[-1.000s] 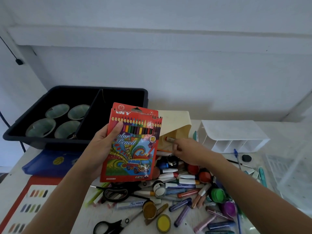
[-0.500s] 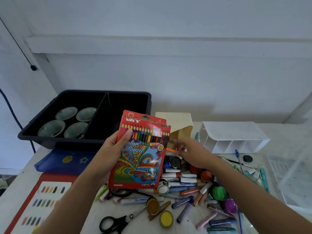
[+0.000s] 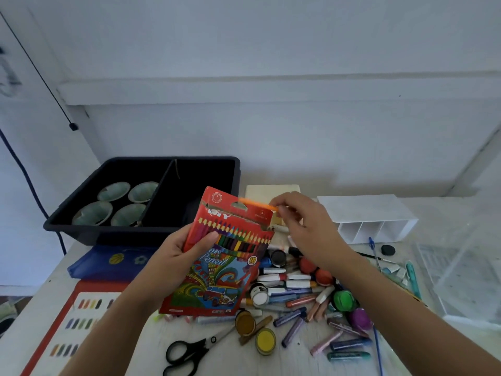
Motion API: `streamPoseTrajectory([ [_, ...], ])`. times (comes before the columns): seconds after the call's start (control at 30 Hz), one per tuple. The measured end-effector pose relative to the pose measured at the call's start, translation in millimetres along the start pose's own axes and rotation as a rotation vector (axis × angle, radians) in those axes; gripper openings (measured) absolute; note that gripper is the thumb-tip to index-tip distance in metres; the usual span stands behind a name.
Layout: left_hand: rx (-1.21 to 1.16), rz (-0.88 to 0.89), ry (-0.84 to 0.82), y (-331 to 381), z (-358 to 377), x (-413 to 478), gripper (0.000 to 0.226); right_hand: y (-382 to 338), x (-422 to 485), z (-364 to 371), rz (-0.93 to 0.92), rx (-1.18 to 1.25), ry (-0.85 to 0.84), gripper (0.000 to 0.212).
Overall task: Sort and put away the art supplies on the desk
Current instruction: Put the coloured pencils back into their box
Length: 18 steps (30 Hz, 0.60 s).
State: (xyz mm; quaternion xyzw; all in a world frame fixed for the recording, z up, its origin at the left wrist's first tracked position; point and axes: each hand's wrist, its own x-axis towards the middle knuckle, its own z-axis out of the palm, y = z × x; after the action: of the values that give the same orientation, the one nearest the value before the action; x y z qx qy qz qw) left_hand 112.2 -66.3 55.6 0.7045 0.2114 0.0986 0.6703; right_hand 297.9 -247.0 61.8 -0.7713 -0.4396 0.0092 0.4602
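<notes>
A thin black cable (image 3: pixel 35 68) slants down the white wall (image 3: pixel 271 36) at left.

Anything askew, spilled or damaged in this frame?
The white compartment organizer lies tipped on its side, openings facing the person. Crayons, paint pots and scissors lie scattered loose over the desk.

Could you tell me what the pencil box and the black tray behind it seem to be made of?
The pencil box looks like thin printed cardboard with a slight gloss: folded top flap, punched hang hole. The black tray is probably moulded plastic, smooth and faintly shiny: rounded rim, one-piece divider wall.
</notes>
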Motion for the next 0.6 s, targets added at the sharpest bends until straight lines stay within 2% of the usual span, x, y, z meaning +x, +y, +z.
streamPoseTrajectory([
  [0.13,0.033,0.011,-0.022,0,1,-9,0.013,-18,1,1,-0.218,-0.206,-0.074,0.018],
  [0.37,0.042,-0.001,-0.023,-2,-5,-21,0.018,-31,11,2,-0.294,-0.288,-0.114,0.017],
  [0.6,0.065,-0.026,-0.030,-7,-3,-24,0.016,-51,20,9,-0.498,-0.368,-0.191,0.021],
])
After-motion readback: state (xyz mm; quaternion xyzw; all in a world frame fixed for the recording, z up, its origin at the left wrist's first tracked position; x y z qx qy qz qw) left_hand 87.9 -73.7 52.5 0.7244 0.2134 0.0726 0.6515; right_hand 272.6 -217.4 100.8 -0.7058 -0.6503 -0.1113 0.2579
